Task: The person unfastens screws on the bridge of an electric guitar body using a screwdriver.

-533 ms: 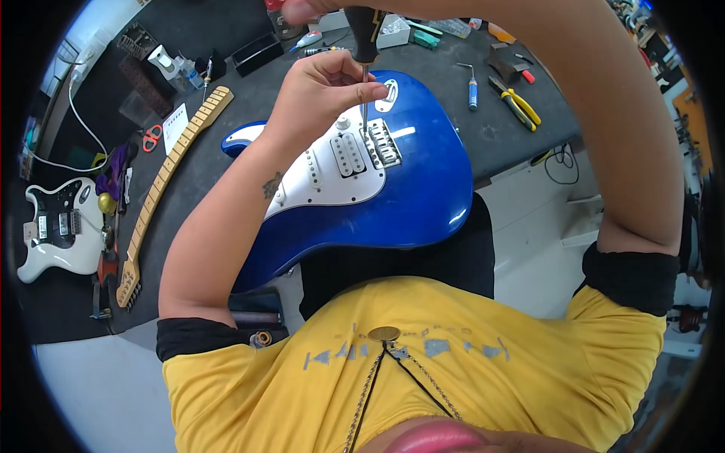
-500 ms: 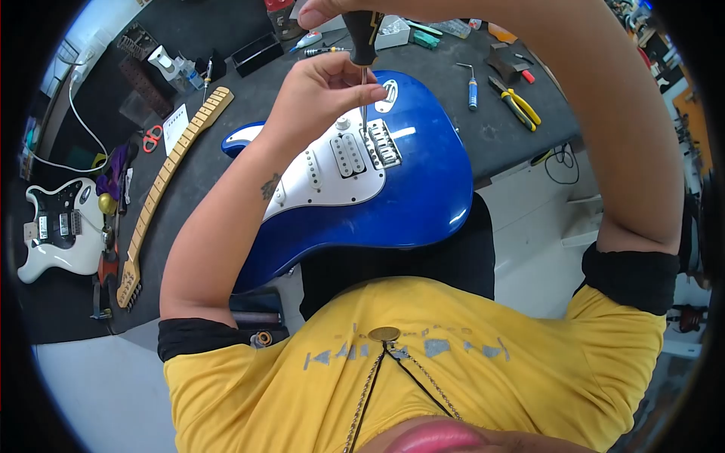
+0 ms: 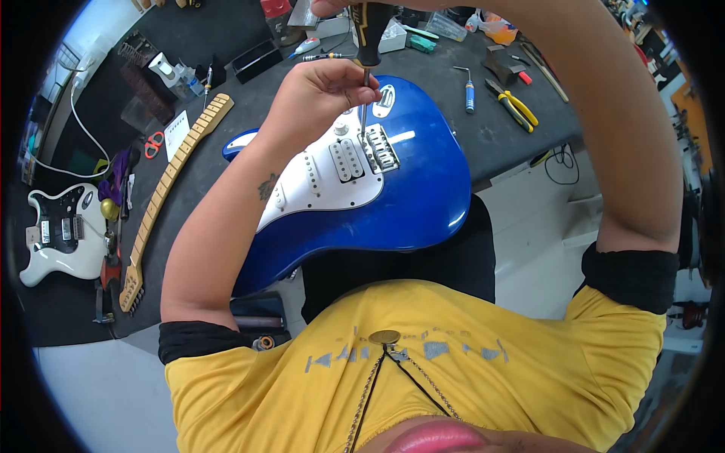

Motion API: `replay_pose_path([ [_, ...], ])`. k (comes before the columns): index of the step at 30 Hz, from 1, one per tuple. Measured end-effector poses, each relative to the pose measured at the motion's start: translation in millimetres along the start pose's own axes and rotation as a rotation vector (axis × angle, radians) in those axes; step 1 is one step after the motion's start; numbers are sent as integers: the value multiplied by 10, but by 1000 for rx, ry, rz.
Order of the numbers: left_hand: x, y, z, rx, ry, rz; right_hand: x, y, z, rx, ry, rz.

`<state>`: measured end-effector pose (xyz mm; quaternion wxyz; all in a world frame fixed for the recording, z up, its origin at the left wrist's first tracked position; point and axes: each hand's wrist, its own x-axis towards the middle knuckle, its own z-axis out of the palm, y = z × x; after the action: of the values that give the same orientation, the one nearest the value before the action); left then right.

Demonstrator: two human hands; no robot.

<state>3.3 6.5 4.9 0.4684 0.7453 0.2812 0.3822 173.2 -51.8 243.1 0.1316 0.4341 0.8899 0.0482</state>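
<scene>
A blue electric guitar body [image 3: 423, 181] with a white pickguard [image 3: 362, 195] lies partly over my lap at the bench edge. A screwdriver [image 3: 368, 38] with a black and yellow handle stands nearly upright over it, its tip at the edge of the metal bridge [image 3: 383, 148]. My left hand [image 3: 332, 87] is closed, thumb and fingers pinching the screwdriver's shaft above the pickguard. At the top edge, my right hand [image 3: 328, 7] is at the handle; most of it is cut off by the frame, and only a fingertip and part of the hand show.
A maple guitar neck [image 3: 172, 177] lies left of the body, near a white guitar body [image 3: 75, 253] and red scissors [image 3: 153, 145]. Yellow-handled pliers [image 3: 513, 106] and a blue-handled hook tool [image 3: 469, 94] lie on the right. A black box [image 3: 258, 59] stands behind.
The view has shifted slightly, showing more of the screwdriver's handle. My left thumb, earlier stretched across the shaft, is now drawn in against the fingers. The screwdriver's tip stays by the bridge.
</scene>
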Motion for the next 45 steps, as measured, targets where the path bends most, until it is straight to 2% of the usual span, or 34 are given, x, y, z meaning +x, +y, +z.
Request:
replay_pose_path([
  [2, -6, 23, -40, 107, 6, -43, -21, 81, 201, 71, 173, -186],
  [4, -18, 30, -4, -57, -40, -22, 138, 145, 325, 29, 220, -386],
  [6, -35, 101, 43, -183, -71, -26, 46, 222, 278, 16, 170, -353],
  [7, -34, 107, 34, -143, -61, -45, -16, 180, 231, 9, 145, -336],
  [8, -28, 110, 25, -104, -52, -63, -203, 76, 320, 40, 275, -310],
  [10, -8, 102, 26, -46, -32, -76, -224, 4, 379, 17, 368, -81],
  [11, -4, 95, 30, -25, -19, -75, -83, -60, 352, -33, 330, 118],
  [13, 7, 82, 41, -7, -4, -73, 6, -75, 242, -28, 146, 249],
  [14, 8, 71, 57, -13, -1, -74, -34, -51, 91, 27, 1, 180],
  [17, 31, 111, 43, 81, 12, -86, -54, 30, 37, 86, -24, -56],
  [18, 23, 128, 46, 128, 15, -98, -126, 97, 247, 44, 163, -207],
  [21, -20, 266, 101, -182, -27, -88, -205, 185, 384, 86, 317, -347],
  [22, -7, 226, 90, -171, -34, -67, -238, 163, 412, 143, 349, -343],
  [25, 19, 84, 40, -124, -43, -14, -343, -22, 373, 119, 305, -79],
  [28, -6, 121, 55, -31, -5, -34, -186, -89, 153, 85, 59, 131],
  [31, 18, 121, 23, 86, -19, -96, -261, 96, 144, 47, 63, -136],
  [32, 16, 151, 30, 60, -14, -83, -288, 68, 128, 98, 67, -156],
  [36, -47, 201, 61, -82, -37, -54, -363, 157, 372, 0, 310, -412],
  [39, -37, 96, 52, -50, -8, 11, -385, 18, 522, 23, 479, -279],
  [41, -25, 51, 47, -27, 17, 36, -363, -81, 384, 69, 313, -58],
  [42, -15, 45, 56, -43, 17, 31, -314, -153, 86, 83, 75, 83],
  [45, -30, 117, 71, 28, 17, -31, -227, -157, 86, 34, 37, 159],
])
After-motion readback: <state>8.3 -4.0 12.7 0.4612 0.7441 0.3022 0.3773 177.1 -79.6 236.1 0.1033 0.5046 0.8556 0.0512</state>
